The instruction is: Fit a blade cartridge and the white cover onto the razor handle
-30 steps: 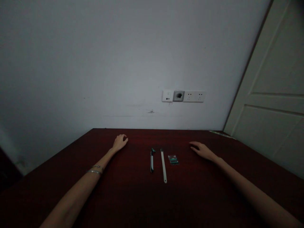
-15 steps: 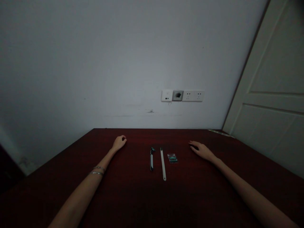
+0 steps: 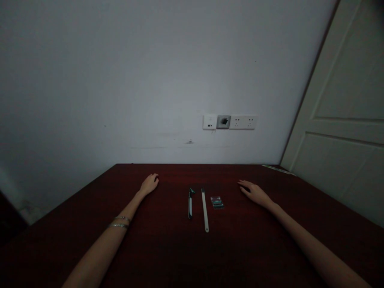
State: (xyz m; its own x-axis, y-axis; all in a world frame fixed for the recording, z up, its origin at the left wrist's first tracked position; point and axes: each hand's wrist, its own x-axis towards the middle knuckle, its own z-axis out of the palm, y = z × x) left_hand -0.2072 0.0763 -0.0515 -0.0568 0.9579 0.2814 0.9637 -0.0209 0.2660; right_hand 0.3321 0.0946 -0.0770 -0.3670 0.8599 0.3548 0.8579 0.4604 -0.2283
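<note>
Both my arms stretch out over a dark red table (image 3: pixel 168 248). My left hand (image 3: pixel 149 184) rests on the tabletop at the left, fingers loosely curled under, holding nothing. My right hand (image 3: pixel 254 191) lies flat on the right with its fingers stretched out. Between them lie three things side by side: a dark razor (image 3: pixel 190 203) with a black and white handle, a long thin white stick (image 3: pixel 205 209), and a small clear pack of teal blade cartridges (image 3: pixel 217 202). Neither hand touches them. Two thin bracelets (image 3: pixel 119 222) circle my left wrist.
The table stands against a white wall with a row of sockets (image 3: pixel 230 122). A white panelled door (image 3: pixel 345 132) runs along the right. A thin pale strip (image 3: pixel 279 169) lies at the table's far right corner.
My left hand has slid slightly back toward me and to the left, and its fingers have relaxed a little. The right hand and the three objects stay put.
</note>
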